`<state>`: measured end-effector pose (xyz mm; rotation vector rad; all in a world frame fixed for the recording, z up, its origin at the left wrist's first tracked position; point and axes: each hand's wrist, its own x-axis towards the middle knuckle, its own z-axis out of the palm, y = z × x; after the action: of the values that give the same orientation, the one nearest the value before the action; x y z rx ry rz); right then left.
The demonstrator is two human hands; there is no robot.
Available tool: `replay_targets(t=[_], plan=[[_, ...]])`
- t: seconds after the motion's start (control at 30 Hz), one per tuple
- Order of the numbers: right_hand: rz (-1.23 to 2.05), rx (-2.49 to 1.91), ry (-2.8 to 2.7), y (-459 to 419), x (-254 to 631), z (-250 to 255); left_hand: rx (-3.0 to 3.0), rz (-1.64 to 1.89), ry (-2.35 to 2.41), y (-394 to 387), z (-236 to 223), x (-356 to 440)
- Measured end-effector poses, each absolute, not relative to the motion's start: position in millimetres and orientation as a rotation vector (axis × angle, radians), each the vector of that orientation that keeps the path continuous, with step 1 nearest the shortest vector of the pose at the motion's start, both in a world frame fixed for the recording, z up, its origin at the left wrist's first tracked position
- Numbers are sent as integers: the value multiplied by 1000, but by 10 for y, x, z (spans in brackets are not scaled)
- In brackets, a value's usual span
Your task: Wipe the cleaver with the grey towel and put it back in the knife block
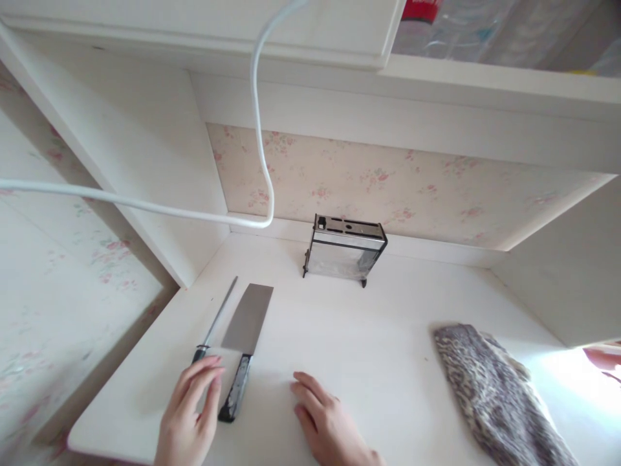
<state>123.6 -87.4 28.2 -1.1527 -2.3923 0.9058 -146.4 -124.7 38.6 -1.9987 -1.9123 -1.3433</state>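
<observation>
A cleaver with a worn black handle lies flat on the white tabletop, its blade pointing away from me. To its left lies a honing steel, a thin metal rod with a black handle partly hidden behind my fingers. My left hand is over the end of that handle, its fingers loosely curved and the thumb apart; I see no grip on the steel. Right of the cleaver, my right hand rests on the tabletop with loosely bent fingers and holds nothing.
A metal-and-clear-panelled box with black edges stands near the back wall. A grey patterned furry cloth lies at the right. A white cable crosses in front, below an overhead cabinet. A side panel rises at the left.
</observation>
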Motion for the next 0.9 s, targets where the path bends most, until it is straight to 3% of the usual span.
replay_targets(t=[0.37,0.5,0.9], plan=[[1223,-1428,-1641,-863,1419,3,-2764,-1492,-2208,-1116,247,-49],[1224,-1360,-1645,-792,1441,86,-2707,-1618,-2425,-1070,180,15],[1242,-1293,-1689,-799,1391,131,-2681,-1713,-2501,-1045,271,-22]])
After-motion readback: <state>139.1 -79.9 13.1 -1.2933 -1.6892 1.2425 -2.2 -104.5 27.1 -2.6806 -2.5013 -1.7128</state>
